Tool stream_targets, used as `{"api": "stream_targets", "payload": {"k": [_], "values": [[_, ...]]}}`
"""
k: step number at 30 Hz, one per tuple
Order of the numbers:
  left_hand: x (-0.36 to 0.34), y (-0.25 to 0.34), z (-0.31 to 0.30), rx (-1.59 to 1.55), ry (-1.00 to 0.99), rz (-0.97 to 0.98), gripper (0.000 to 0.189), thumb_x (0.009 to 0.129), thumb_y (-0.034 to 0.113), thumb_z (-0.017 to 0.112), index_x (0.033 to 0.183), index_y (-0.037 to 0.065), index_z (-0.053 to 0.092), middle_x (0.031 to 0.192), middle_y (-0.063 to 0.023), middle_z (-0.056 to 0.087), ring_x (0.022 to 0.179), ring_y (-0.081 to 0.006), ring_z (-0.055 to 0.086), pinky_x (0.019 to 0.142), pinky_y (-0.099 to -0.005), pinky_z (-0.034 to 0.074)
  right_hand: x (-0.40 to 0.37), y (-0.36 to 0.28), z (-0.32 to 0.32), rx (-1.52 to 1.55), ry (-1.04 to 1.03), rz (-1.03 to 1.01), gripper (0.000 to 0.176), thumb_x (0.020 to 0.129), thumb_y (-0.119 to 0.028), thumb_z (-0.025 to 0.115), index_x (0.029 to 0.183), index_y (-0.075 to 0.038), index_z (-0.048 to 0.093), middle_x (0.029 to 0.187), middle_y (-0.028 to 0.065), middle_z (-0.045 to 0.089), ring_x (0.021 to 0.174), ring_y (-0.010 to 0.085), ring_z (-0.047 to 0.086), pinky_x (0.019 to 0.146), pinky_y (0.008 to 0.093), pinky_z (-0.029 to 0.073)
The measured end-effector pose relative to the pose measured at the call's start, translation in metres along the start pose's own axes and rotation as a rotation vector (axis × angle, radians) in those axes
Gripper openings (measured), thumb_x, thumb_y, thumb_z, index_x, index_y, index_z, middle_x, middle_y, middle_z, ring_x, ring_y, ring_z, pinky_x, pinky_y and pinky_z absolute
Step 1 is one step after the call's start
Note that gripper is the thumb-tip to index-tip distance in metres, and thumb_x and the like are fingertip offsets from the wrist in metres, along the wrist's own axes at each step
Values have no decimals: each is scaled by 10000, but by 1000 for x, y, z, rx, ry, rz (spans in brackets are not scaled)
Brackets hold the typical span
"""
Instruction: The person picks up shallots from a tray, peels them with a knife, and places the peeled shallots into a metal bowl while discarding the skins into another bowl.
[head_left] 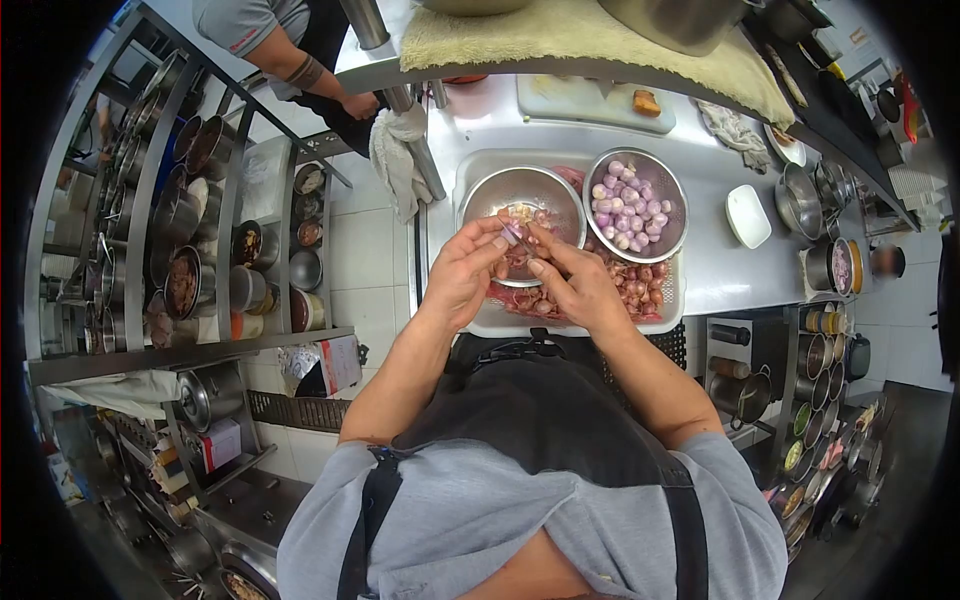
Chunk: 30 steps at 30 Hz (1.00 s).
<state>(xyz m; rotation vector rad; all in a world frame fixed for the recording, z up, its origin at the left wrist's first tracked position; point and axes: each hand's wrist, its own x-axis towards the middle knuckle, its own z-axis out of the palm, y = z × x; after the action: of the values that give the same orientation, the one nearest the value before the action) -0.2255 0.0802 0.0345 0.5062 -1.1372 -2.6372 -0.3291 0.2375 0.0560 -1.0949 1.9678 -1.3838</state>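
Observation:
My left hand [462, 272] pinches a shallot [509, 236] over a metal bowl [482, 190]. Close against it, my right hand [582, 287] is closed around a small knife [527, 247], its blade by the shallot and its handle mostly hidden in my fingers. Skins and trimmings [530, 216] lie inside the bowl. To its right, a metal colander [677, 222] holds many peeled, pale purple shallots [628, 205]. Both vessels rest on a white tray [678, 318], above reddish unpeeled shallots [641, 289].
Behind the tray lies a cutting board [575, 112] with a browned piece of food [646, 103]. A white dish [748, 216] and metal bowls [797, 191] stand right. A cloth-covered shelf [590, 50] overhangs the back. Another person's arm [300, 70] shows upper left, near pot racks [215, 200].

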Motion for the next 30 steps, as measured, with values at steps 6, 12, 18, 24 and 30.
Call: {"api": "stream_targets", "payload": {"k": [6, 12, 18, 24, 30], "values": [[-5, -5, 1, 156, -22, 86, 291, 915, 16, 546, 1204, -5, 529, 1043, -56, 607, 847, -100, 536, 718, -241, 417, 1, 3, -1, -42, -11, -26, 408, 908, -183, 597, 1294, -56, 552, 1166, 235, 621, 1068, 357, 621, 901, 371, 482], [-5, -7, 7, 144, 62, 95, 335, 887, 3, 602, 1218, 2, 548, 1056, -63, 622, 881, -93, 545, 734, -249, 429, 0, 12, 4, 96, 4, -17, 361, 944, -129, 567, 1292, -37, 562, 875, 91, 660, 552, 82, 567, 514, 246, 490], [0, -9, -1, 108, 16, 82, 320, 903, 3, 579, 1219, 2, 530, 1059, -85, 619, 874, -120, 565, 721, -250, 439, 3, 20, 1, 453, -54, 295, 355, 959, -181, 557, 1301, -85, 568, 830, 23, 632, 485, 54, 507, 425, 220, 420], [3, -10, -6, 37, 7, 34, 337, 895, 17, 584, 1220, 5, 495, 1057, -102, 616, 914, -157, 595, 714, -261, 452, 8, 25, 0, 462, -51, 325, 361, 965, -185, 545, 1315, -102, 558, 795, 18, 616, 494, 72, 525, 434, 214, 425], [1, -4, 4, -21, 94, -11, 299, 907, 50, 591, 1191, -5, 515, 1074, -108, 623, 964, -177, 605, 748, -264, 471, 5, 20, -7, 229, -51, 322, 386, 938, -206, 577, 1308, -96, 563, 862, 84, 659, 566, 111, 586, 544, 276, 501]]}}
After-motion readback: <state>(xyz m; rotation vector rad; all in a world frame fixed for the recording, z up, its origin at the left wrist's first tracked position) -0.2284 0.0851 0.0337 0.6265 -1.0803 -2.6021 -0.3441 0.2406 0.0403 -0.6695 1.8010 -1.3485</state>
